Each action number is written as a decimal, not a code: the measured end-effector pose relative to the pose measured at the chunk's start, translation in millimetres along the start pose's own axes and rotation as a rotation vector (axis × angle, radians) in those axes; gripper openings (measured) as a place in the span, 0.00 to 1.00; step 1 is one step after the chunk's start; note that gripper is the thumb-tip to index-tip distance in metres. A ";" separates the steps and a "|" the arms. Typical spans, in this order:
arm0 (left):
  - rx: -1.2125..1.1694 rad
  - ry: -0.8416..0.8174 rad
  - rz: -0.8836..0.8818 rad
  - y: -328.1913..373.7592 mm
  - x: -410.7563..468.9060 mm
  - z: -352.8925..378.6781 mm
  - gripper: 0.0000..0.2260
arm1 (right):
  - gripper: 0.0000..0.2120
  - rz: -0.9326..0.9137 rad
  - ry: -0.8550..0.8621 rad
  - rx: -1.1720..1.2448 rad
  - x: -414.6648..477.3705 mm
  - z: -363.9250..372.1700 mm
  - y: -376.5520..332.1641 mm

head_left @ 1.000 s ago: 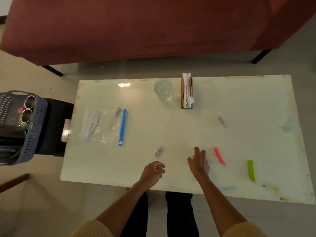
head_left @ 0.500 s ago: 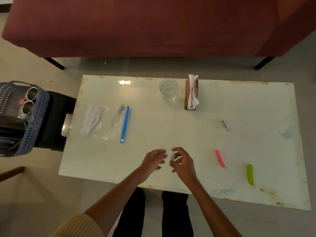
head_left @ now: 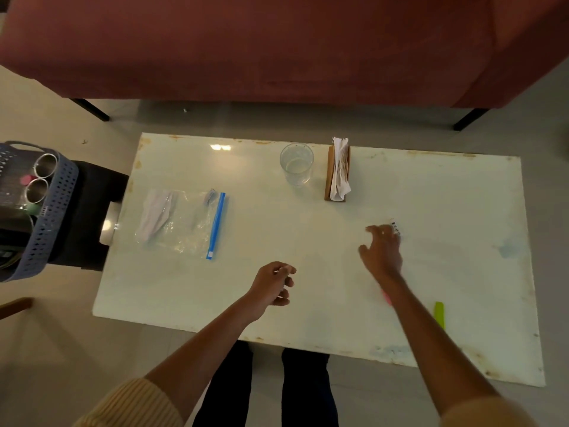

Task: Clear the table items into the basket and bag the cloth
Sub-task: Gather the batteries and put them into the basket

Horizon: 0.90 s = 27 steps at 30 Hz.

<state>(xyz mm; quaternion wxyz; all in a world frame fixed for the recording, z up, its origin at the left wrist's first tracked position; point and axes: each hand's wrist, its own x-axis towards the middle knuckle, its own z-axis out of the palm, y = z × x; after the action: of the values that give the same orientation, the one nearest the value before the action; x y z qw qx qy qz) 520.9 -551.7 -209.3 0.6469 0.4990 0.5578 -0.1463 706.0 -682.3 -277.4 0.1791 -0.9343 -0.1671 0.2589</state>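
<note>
**A:** Entry one: how far along is the clearance?

**B:** Part done, by my reading. The basket point(head_left: 46, 217) stands off the worktop point(head_left: 308, 241), far left of the glass point(head_left: 296, 163), and already holds two metal cups point(head_left: 46, 163) and some smaller bits. The cloth point(head_left: 154, 215) is inside the clear bag point(head_left: 184, 229), left of the glass and nearer the person. I cannot tell whether the blue seal is pressed shut.

**A:** What is outstanding?

**B:** These are still on the worktop:
- the glass itself
- the napkin holder point(head_left: 338, 174), just right of the glass
- a small lettered tube point(head_left: 396, 227), right of the glass and nearer the person
- a pink piece point(head_left: 386, 297), mostly hidden under the right forearm
- a green piece point(head_left: 439, 314), furthest right of the glass
- the bag

**A:** And the hands?

**B:** The right hand point(head_left: 381, 251) has its fingers spread and stretched out, holding nothing. Its fingertips are at the tube, either touching it or just short of it; I cannot tell which. The left hand point(head_left: 272, 286) hovers over the worktop, nearer the person than the glass, with its fingers curled inward. I cannot tell whether it holds anything small.
</note>
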 end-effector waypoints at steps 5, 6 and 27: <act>0.012 0.115 0.016 -3.2 12.0 1.5 0.06 | 0.30 0.003 -0.187 -0.350 39.5 -12.8 29.6; 0.020 0.118 0.027 -4.6 13.5 0.7 0.06 | 0.30 0.007 -0.224 -0.377 41.9 -11.7 31.8; -0.150 0.034 -0.029 -20.2 7.9 -17.5 0.04 | 0.15 -0.105 -0.161 0.414 -66.4 78.7 -32.6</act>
<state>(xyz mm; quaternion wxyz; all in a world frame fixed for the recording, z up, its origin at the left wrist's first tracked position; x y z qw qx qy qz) 498.4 -543.9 -223.8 0.6706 0.4435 0.5854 -0.1048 602.2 -661.0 -298.6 0.3664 -0.8439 -0.1725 0.3519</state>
